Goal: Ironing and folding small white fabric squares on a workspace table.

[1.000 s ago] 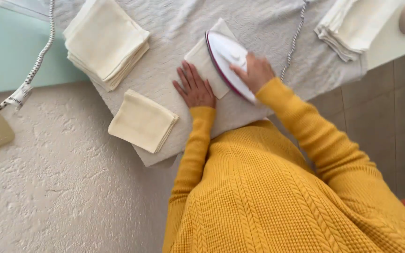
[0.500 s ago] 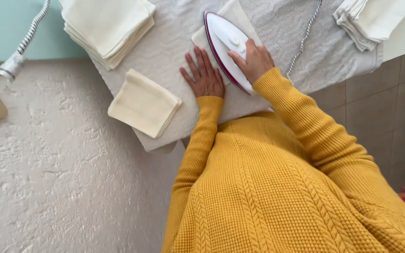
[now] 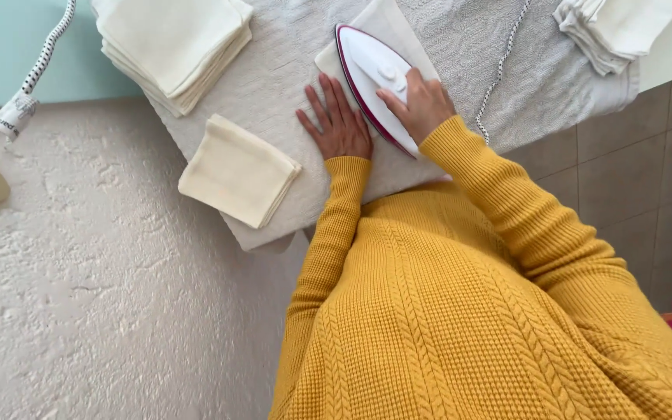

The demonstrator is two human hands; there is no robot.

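On the grey padded ironing board (image 3: 274,93), the right hand (image 3: 421,101) grips the handle of a white iron with a dark red rim (image 3: 367,74), fingers closed around it, the soleplate flat on a folded cream cloth (image 3: 383,19). The left hand (image 3: 340,120) lies open and flat, fingers spread, on the board's cover at the cloth's near edge, just beside the iron. Compared with a second ago, the iron has slid a little farther up along the cloth and away from the body, and the left hand has followed, staying alongside it; over the last half second almost nothing moves, so the stroke seems to have slowed or paused. One folded square (image 3: 236,171) lies apart to the left, a taller stack of folded squares (image 3: 173,43) beyond it, and another pile of cloths (image 3: 616,31) at the far right. The iron's braided cord (image 3: 499,66) trails across the cover.
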